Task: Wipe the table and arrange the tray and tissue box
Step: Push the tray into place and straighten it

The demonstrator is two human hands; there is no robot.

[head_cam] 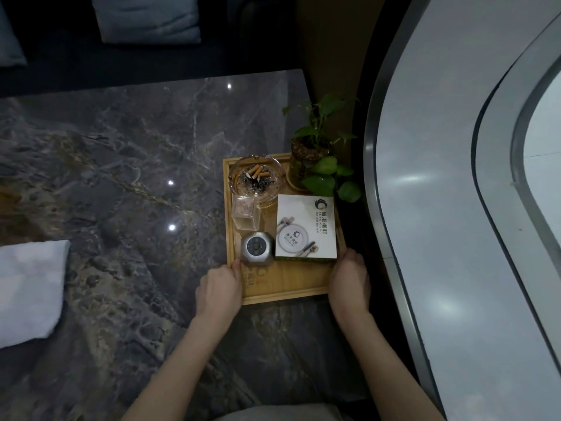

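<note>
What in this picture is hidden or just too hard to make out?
Head view only:
- Left hand and right hand: fingertips curl around the tray edges, so whether it is lifted is unclear.
- Tray print: partly covered by the silver gadget.
- Tissue box: small print too tiny to read.
- White cloth: cut off by the left edge.
- Plant jar: contents too dim to make out.

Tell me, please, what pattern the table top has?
Dark grey marble with pale and golden veins, table top, head view.
</note>
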